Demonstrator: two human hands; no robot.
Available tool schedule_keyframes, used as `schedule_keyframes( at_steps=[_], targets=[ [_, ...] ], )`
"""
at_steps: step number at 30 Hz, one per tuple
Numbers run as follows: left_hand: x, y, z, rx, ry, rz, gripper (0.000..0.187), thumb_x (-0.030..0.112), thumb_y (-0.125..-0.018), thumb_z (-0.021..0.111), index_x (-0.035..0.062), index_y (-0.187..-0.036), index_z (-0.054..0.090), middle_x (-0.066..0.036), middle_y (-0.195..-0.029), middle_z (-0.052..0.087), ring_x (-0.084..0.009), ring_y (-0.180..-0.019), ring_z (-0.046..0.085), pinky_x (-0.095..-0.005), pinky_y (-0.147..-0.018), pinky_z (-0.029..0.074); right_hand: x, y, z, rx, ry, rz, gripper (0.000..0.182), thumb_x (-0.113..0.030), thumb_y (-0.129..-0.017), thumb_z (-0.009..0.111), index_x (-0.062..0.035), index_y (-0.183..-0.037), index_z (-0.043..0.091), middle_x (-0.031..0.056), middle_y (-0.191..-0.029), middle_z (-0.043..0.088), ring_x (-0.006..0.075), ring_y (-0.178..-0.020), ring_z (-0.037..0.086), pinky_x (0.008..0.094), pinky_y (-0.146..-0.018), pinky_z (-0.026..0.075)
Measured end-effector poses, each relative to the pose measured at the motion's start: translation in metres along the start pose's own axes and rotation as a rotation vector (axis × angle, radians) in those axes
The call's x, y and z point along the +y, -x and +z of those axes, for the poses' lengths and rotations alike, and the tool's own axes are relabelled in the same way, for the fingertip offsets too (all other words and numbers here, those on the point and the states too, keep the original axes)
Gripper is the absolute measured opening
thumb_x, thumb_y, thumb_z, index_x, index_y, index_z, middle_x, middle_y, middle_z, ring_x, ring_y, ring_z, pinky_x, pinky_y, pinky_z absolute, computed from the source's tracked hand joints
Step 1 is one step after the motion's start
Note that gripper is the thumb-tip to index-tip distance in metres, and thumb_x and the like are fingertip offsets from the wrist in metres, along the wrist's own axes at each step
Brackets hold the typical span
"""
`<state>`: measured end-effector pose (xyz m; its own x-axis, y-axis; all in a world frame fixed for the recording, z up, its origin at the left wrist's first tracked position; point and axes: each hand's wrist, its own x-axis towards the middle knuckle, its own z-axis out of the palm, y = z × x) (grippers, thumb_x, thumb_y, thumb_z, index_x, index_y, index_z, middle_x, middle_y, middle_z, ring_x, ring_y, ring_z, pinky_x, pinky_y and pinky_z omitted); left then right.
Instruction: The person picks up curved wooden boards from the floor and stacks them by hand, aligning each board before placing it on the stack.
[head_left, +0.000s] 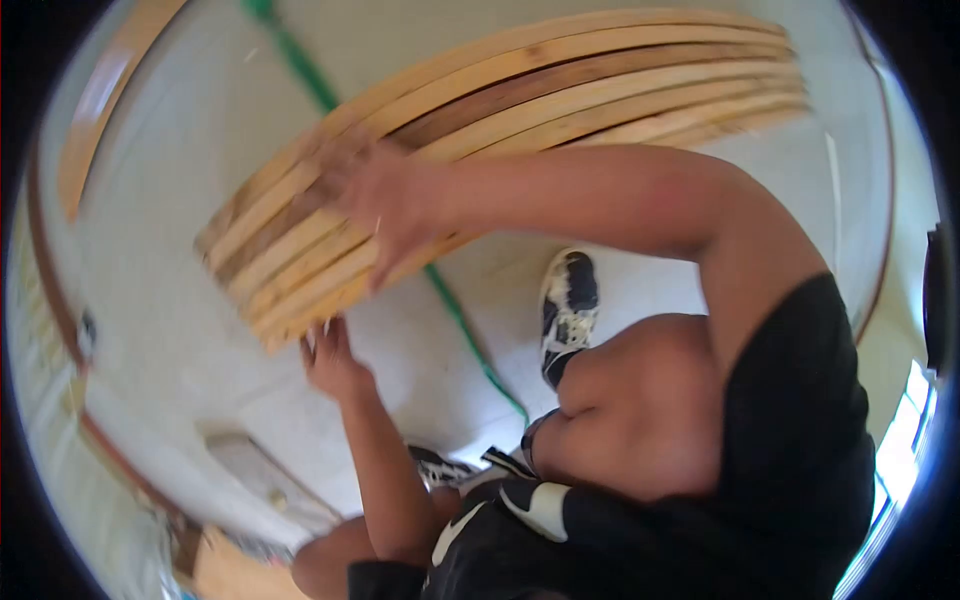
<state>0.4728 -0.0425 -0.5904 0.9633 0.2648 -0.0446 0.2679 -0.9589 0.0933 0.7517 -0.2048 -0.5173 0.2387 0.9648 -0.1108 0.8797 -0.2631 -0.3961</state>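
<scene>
A row of long wooden boards (pixel 540 100), laid side by side, stretches from the left of centre to the upper right and looks curved in the lens. Across their top, near the left end, my right hand (pixel 385 200) is spread with its fingers apart, blurred by motion. My left hand (pixel 338 368) grips the near edge close to the left end, its fingertips partly hidden at the wood. A green strap (pixel 455 310) passes beneath the boards.
My shoe (pixel 570 300) stands on the pale floor (pixel 170 330) below the boards, my other shoe (pixel 440 466) nearer my body. A flat grey piece (pixel 265 475) lies at the lower left. Window light shows at the lower right.
</scene>
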Motion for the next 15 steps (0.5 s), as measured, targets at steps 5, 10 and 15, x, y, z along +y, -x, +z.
schedule_keyframes(
  at_steps=[5, 10, 15],
  targets=[
    [0.062, -0.063, -0.068, 0.412, 0.494, -1.172, 0.071, 0.021, -0.084, 0.07, -0.0067, -0.133, 0.027, -0.023, -0.124, 0.046, -0.0312, -0.121, 0.043, -0.0399, -0.097, 0.041, 0.009, 0.027, 0.018, 0.015, 0.058, -0.134, 0.112, -0.061, -0.059, 0.071, -0.004, -0.145, 0.026, 0.0234, -0.153, 0.008, 0.0391, -0.142, 0.004, 0.0586, -0.111, 0.001],
    [0.063, -0.171, -0.1, 0.392, 0.384, -0.045, 0.049, 0.028, -0.091, 0.058, -0.0019, -0.127, 0.045, -0.021, -0.133, 0.041, -0.0352, -0.122, 0.04, -0.0423, -0.102, 0.034, 0.004, 0.037, -0.002, 0.009, 0.108, -0.117, 0.111, -0.059, -0.059, 0.071, -0.0041, -0.144, 0.027, 0.0237, -0.152, 0.011, 0.0397, -0.142, 0.005, 0.0577, -0.112, 0.0],
    [0.093, -0.268, -0.072, -0.192, 0.422, 0.31, 0.043, 0.025, -0.094, 0.049, -0.003, -0.126, 0.048, -0.024, -0.126, 0.05, -0.0381, -0.119, 0.045, -0.0437, -0.102, 0.033, 0.005, 0.039, 0.001, 0.083, 0.069, -0.133, 0.11, -0.058, -0.056, 0.073, -0.0014, -0.142, 0.032, 0.0229, -0.15, 0.018, 0.0393, -0.141, 0.008, 0.0567, -0.113, 0.002]
  ],
)
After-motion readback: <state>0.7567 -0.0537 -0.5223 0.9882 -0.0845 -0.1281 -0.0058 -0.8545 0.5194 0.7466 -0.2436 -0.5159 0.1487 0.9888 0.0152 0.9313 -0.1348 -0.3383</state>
